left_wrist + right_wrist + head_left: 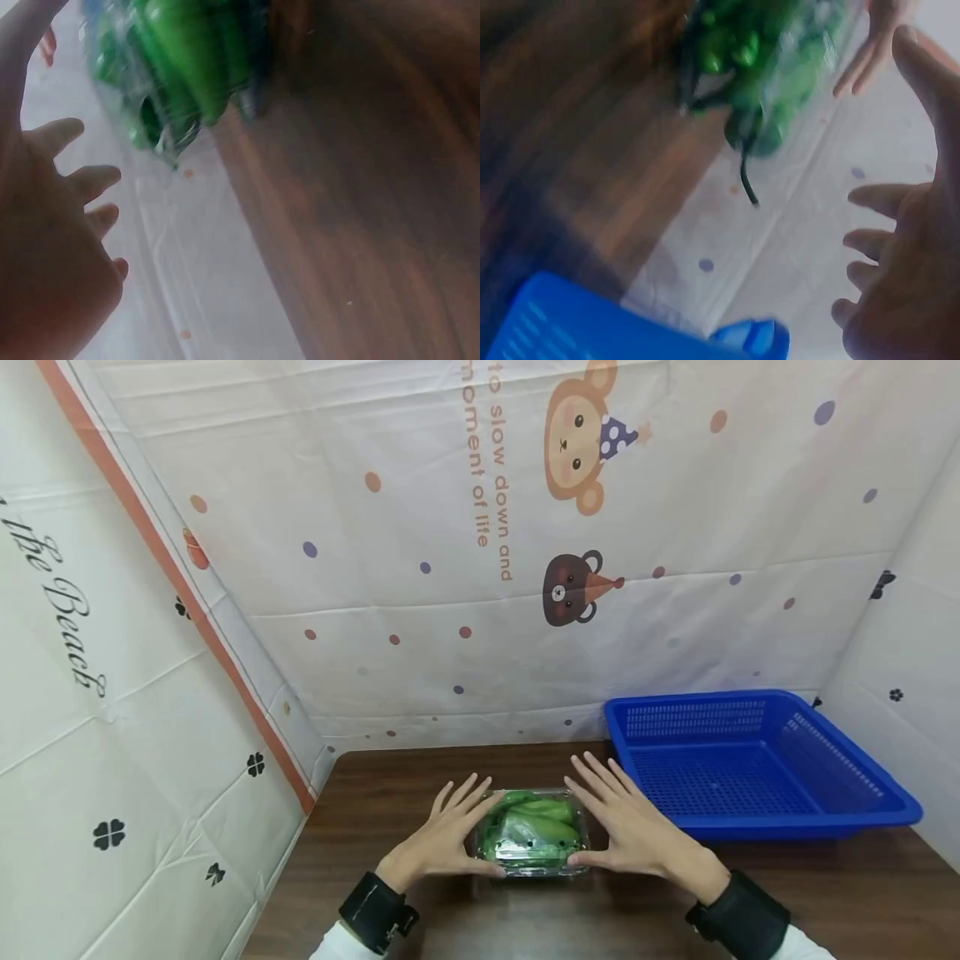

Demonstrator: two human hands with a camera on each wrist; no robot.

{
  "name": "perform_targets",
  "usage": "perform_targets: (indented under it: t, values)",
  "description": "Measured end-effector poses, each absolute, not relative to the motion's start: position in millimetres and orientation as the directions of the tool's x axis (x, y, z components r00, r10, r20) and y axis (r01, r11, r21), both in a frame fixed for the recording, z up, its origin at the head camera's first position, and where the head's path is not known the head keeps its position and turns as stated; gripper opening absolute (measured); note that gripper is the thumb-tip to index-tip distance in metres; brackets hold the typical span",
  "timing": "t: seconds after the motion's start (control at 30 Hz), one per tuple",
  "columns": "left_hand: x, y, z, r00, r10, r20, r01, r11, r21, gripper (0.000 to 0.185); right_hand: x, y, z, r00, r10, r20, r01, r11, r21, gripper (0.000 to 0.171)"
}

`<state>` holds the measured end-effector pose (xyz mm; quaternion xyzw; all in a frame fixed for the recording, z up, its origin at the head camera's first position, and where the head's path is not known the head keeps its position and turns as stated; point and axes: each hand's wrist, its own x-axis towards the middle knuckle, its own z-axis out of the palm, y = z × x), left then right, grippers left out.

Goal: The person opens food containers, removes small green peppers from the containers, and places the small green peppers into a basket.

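Two hands, left [442, 837] and right [633, 831], fingers straight, are flanking the box [531, 832]; only the head view is showing the basket [757, 766] whole.

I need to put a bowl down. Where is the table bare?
Bare table lies left of the left hand and near the front right, below the basket. The middle is crowded: both hands flank the pepper box.

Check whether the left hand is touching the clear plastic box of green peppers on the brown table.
Touching. The head view shows the left hand with its thumb against the near-left edge of the clear plastic box of green peppers.
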<state>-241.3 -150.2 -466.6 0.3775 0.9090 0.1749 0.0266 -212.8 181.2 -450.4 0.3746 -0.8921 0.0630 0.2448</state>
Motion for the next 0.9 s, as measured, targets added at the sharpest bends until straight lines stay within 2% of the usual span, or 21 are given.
perform_targets:
  t: [0.13, 0.3, 0.4, 0.53, 0.67, 0.77, 0.9]
  values:
    - [-242, -151, -469, -0.721, 0.690, 0.062, 0.664, 0.662, 0.347, 0.111, -207, 169, -459, -0.608, -0.641, 0.469, -0.722, 0.692, 0.011, 0.104]
    - [-243, -152, -470, -0.738, 0.674, 0.040, 0.639, 0.679, 0.362, 0.118, -197, 160, -470, -0.736, -0.566, 0.372, -0.668, 0.695, -0.266, 0.113]
    - [-244, -152, -469, -0.735, 0.677, 0.020, 0.635, 0.679, 0.368, 0.125, -194, 157, -477, -0.813, -0.497, 0.303, -0.582, 0.684, -0.440, 0.119]
    - [-239, -155, -470, -0.734, 0.677, 0.055, 0.646, 0.670, 0.365, 0.126, -193, 155, -487, -0.892, -0.383, 0.239, -0.446, 0.669, -0.594, 0.126]
    - [-229, -159, -476, -0.728, 0.669, 0.148, 0.670, 0.650, 0.358, 0.105, -190, 155, -498, -0.949, -0.269, 0.166, -0.299, 0.597, -0.745, 0.134]
    - [-221, -159, -480, -0.716, 0.664, 0.216, 0.694, 0.640, 0.329, 0.076, -190, 155, -505, -0.967, -0.234, 0.103, -0.203, 0.457, -0.866, 0.138]
    - [-217, -159, -479, -0.663, 0.670, 0.333, 0.747, 0.619, 0.241, 0.040, -195, 154, -509, -0.969, -0.241, 0.049, -0.128, 0.326, -0.937, 0.139]
